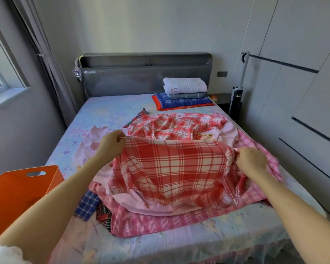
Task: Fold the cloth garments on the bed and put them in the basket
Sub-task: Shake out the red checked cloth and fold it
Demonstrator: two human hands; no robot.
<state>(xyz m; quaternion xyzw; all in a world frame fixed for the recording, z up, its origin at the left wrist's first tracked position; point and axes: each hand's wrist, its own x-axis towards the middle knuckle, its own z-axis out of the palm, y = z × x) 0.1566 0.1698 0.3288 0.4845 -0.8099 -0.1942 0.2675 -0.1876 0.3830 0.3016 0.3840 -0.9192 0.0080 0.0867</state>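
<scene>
head view: two hands, left hand (111,143) and right hand (251,161), pinch one red plaid cloth (171,168), perhaps.

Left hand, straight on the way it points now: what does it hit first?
Probably the rumpled far part of the red checked cloth that the left hand is pinching. It points up the bed and a little inward. Depth is unclear from this one view.

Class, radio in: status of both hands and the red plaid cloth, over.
Left hand and right hand each pinch the red plaid cloth, lifted over the pile. Orange basket at left holds none visible. Nothing blocking.
</scene>
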